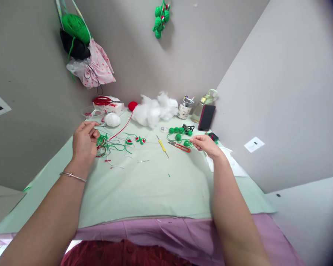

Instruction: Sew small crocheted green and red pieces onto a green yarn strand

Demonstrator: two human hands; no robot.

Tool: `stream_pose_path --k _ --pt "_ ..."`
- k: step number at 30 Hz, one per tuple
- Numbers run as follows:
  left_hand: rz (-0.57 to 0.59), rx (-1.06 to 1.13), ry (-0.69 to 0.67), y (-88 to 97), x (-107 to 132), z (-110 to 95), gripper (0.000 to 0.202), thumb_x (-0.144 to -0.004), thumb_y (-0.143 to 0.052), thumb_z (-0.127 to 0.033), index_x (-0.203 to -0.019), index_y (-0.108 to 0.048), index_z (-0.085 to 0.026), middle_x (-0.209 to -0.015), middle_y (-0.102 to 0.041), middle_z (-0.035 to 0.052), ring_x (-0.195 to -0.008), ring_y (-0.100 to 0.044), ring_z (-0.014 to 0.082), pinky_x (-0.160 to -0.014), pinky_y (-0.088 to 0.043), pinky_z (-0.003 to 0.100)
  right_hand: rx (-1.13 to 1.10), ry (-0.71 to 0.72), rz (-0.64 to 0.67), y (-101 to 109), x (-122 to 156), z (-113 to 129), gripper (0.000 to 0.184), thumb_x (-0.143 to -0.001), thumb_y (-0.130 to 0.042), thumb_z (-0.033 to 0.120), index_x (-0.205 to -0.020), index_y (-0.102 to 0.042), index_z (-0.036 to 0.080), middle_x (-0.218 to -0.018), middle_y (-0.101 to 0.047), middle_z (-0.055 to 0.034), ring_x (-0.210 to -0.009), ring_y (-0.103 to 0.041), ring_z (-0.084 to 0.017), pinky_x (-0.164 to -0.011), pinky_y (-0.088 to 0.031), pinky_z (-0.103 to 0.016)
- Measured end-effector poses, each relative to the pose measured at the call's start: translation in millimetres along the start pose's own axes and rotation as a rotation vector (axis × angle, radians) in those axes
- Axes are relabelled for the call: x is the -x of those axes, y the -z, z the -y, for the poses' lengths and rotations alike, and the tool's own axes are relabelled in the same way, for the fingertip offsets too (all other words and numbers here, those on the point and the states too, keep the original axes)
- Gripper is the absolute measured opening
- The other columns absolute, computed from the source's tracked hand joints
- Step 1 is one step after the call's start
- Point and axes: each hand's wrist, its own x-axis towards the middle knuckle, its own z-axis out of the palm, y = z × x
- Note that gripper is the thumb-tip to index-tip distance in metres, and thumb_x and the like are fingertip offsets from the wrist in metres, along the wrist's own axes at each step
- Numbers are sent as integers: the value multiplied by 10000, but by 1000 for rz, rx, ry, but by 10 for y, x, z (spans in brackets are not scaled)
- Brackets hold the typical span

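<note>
Left hand: we list the left hand above the table's left side, thumb and fingertips drawn close together; what sits between them is too small for us to tell.
Right hand: we list the right hand at the right, thumb and forefinger nearly meeting beside the green balls; we cannot tell whether they have hold of a strand.
Green balls: we find several small crocheted ones in a loose cluster on the right half of the table, the lowest just beside the right fingertips.
Threads: we record a green, red and grey tangle just beside and below the left hand, loose ends trailing right.
Motifs: we count three, red and green, lying right of the threads.
Tools: we note a yellow hook at mid-table, orange scissors near the right hand, and a needle nearer the front.
Yarn: we enter a white ball near the left hand, and a red ball against the stuffing.
Back row: we see red scissors on a box at left; a jar of pens, a bottle and a leaning phone at right.
Wall: we add a green bunch, hung high, and a dotted pouch at left.
</note>
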Motion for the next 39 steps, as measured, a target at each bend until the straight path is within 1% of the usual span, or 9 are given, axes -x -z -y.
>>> stream_pose_path --k 4,10,15,17,20,23,28,34,39 --pt "26 -44 -5 13 -4 15 95 -775 -624 -84 -741 -545 -123 -627 -445 -43 -526 -329 39 -500 -311 173 206 -77 -186 129 -25 -129 240 -700 -667 388 -673 -656 150 -586 -561 -39 -577 -482 -148 -569 -370 -287" --pt "50 -65 -20 4 4 16 102 -804 -615 -83 -742 -546 -124 -620 -386 -50 -531 -328 39 -511 -301 186 461 -60 -557 209 8 -172 309 -822 -557 262 -1087 -680 160 -1184 -582 -196 -1011 -561 -315 -853 -375 -422" --pt "35 -71 -8 -12 11 13 88 -773 -631 -110 -723 -559 -121 -586 -391 -51 -532 -335 45 -501 -296 192 501 365 -199 -474 21 162 245 -915 -506 304 -935 -733 215 -987 -671 -87 -873 -607 -224 -795 -424 -323" --pt "41 -63 -11 -11 9 19 76 -766 -629 -106 -719 -569 -116 -580 -391 -50 -530 -337 44 -499 -294 193 536 474 -13 -818 35 288 218 -909 -529 258 -1012 -719 227 -1079 -657 -71 -879 -604 -202 -776 -422 -301" --pt "59 -65 -10 -3 1 31 75 -776 -629 -112 -723 -576 -115 -559 -345 -59 -526 -338 46 -498 -295 192 639 515 111 -1186 42 386 234 -900 -498 160 -1039 -683 193 -1171 -615 -107 -978 -564 -222 -751 -403 -301" --pt "57 -82 -5 7 -8 30 81 -788 -627 -117 -731 -570 -123 -567 -336 -60 -523 -336 47 -499 -301 192 640 474 105 -1331 20 392 238 -861 -446 57 -889 -663 149 -1065 -619 -158 -1034 -518 -258 -745 -387 -319" --pt "23 -59 -29 12 -17 -3 95 -766 -629 -84 -713 -560 -124 -603 -399 -49 -522 -314 42 -492 -297 183 438 387 43 -1213 -11 353 125 -820 -478 127 -826 -600 155 -957 -614 -132 -926 -534 -238 -767 -393 -330" --pt "57 -56 -6 13 -27 -9 107 -763 -619 -93 -688 -548 -122 -591 -382 -47 -527 -333 43 -483 -282 177 -106 248 88 -699 -59 300 210 -800 -471 389 -769 -546 195 -932 -666 -92 -820 -599 -186 -684 -466 -300" --pt "121 -188 3 -36 13 14 91 -751 -616 -159 -715 -533 -148 -639 -470 -25 -523 -346 57 -489 -284 198 -433 196 90 -329 -88 263 229 -720 -535 430 -691 -436 226 -967 -655 -113 -878 -611 -218 -681 -492 -335"
